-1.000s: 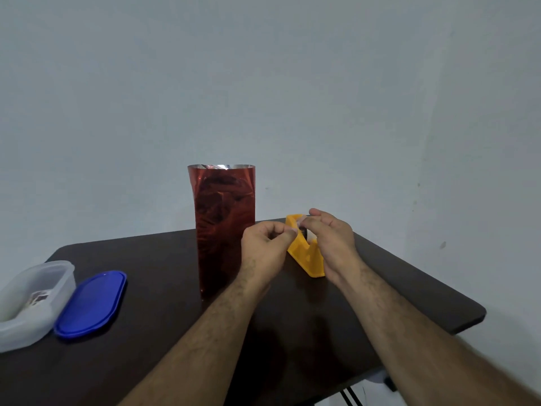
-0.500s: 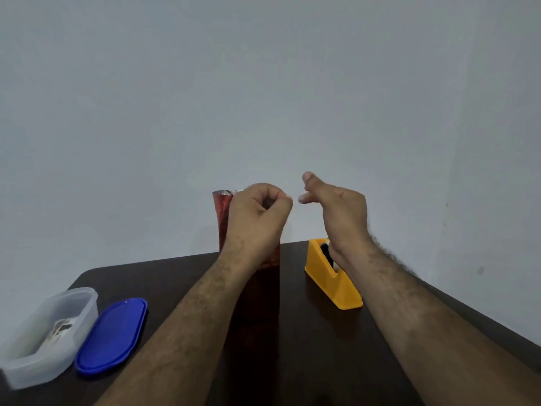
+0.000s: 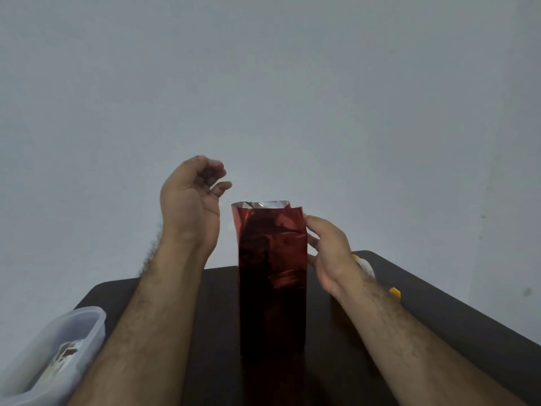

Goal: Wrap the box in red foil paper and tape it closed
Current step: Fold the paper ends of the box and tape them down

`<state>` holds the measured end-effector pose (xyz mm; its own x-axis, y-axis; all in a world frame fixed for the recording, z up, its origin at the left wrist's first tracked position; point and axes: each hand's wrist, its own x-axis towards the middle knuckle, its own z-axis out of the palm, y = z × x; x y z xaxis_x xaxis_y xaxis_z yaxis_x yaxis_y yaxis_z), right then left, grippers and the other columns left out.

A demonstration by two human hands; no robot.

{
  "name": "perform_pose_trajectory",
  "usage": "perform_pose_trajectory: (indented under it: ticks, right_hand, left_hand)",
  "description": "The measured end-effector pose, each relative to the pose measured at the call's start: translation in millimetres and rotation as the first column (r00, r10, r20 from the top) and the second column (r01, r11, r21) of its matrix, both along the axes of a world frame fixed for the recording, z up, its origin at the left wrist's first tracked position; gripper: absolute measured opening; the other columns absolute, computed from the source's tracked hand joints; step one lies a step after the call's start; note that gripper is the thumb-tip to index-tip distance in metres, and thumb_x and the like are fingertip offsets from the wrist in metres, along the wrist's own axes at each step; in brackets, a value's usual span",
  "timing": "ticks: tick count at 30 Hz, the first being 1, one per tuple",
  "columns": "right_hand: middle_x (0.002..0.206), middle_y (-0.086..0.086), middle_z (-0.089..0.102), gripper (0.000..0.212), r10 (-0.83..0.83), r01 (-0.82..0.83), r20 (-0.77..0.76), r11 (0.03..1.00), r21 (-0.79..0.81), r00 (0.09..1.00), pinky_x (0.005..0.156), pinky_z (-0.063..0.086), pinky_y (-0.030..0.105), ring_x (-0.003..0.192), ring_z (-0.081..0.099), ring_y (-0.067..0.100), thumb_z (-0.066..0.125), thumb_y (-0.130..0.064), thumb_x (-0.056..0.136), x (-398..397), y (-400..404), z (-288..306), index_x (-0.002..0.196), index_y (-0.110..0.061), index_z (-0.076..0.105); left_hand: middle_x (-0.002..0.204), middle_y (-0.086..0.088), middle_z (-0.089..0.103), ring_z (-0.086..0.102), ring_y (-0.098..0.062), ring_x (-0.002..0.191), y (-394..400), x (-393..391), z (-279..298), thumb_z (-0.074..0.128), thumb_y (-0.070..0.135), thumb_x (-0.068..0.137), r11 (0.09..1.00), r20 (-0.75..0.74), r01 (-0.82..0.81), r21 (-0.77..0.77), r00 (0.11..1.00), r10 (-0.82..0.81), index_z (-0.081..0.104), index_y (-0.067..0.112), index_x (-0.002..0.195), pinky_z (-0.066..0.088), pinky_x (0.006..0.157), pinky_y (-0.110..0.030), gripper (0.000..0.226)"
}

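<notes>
The tall box wrapped in red foil paper [image 3: 272, 273] stands upright at the middle of the dark table [image 3: 445, 306]; the foil's silver inside shows at its open top. My left hand [image 3: 191, 203] is raised to the left of the box top, apart from it, fingers loosely curled, with nothing visible in it. My right hand [image 3: 329, 250] touches the box's right side near the top with its fingertips. The orange tape dispenser [image 3: 394, 292] lies behind my right wrist, mostly hidden.
A clear plastic container [image 3: 87, 320] with something inside sits at the table's left front, partly behind my left forearm. A plain grey wall stands behind the table. The table's right edge runs diagonally at the right.
Both hands left the tape dispenser and rose. They have since parted: the left moved up and left of the box, the right came down onto the box's right side. The view tilted upward.
</notes>
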<state>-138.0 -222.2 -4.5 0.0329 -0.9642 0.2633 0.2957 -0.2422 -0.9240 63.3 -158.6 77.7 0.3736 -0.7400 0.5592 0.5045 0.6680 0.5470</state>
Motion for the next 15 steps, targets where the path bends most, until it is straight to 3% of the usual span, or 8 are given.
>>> perform_pose_trajectory:
  ticks: [3, 6, 9, 11, 15]
  right_hand:
    - [0.098, -0.003, 0.077, 0.022, 0.079, -0.079, -0.036, 0.997, 0.004, 0.996, 0.067, 0.051, 0.028, 0.09, 0.071, 0.015, 0.075, -0.032, 0.087, 7, -3, 7, 0.1, -0.015, 0.082]
    - [0.084, 0.006, 0.076, 0.006, 0.149, -0.15, -0.049, 0.988, -0.027, 0.988, 0.065, 0.054, 0.026, 0.075, 0.071, 0.018, 0.08, -0.016, 0.085, 14, -1, 11, 0.089, -0.013, 0.081]
    - [0.093, 0.008, 0.08, 0.013, 0.141, -0.152, -0.132, 0.985, -0.076, 0.981, 0.07, 0.057, 0.029, 0.08, 0.076, 0.017, 0.084, -0.015, 0.084, 16, 3, 6, 0.097, -0.014, 0.083]
    - [0.107, 0.01, 0.08, 0.021, 0.133, -0.146, -0.112, 0.983, -0.114, 0.985, 0.075, 0.06, 0.032, 0.094, 0.078, 0.022, 0.087, -0.016, 0.083, 17, 7, 1, 0.103, -0.017, 0.082]
    - [0.122, 0.012, 0.074, 0.032, 0.079, -0.094, -0.08, 0.975, -0.2, 0.994, 0.08, 0.061, 0.031, 0.11, 0.074, 0.029, 0.09, -0.026, 0.079, 18, 11, -9, 0.109, -0.023, 0.081]
  left_hand:
    - [0.08, -0.006, 0.067, 0.066, -0.02, 0.077, -4, -6, -4, 0.053, 0.009, 0.103, 0.994, -0.014, 0.092, 0.058, 0.996, -0.092, 0.065, 0.013, 0.081, 0.053, 0.073, -0.033, 0.025]
    - [0.081, -0.007, 0.067, 0.066, -0.021, 0.079, -2, -10, -4, 0.054, 0.011, 0.103, 0.989, 0.019, 0.124, 0.076, 0.992, -0.126, 0.063, 0.012, 0.082, 0.054, 0.074, -0.033, 0.022]
    - [0.083, -0.006, 0.068, 0.066, -0.021, 0.082, 4, -9, -1, 0.056, 0.014, 0.103, 0.991, 0.099, 0.114, 0.068, 0.988, -0.121, 0.067, 0.012, 0.083, 0.054, 0.075, -0.033, 0.023]
    - [0.083, -0.006, 0.069, 0.065, -0.021, 0.082, 7, -8, 2, 0.057, 0.012, 0.102, 0.993, 0.18, 0.09, 0.076, 0.978, -0.103, 0.073, 0.014, 0.077, 0.053, 0.075, -0.032, 0.03]
    - [0.086, -0.009, 0.069, 0.062, -0.022, 0.081, 14, -9, 7, 0.067, 0.013, 0.091, 0.996, 0.504, -0.025, 0.085, 0.864, -0.021, 0.071, 0.005, 0.09, 0.051, 0.073, -0.034, 0.008]
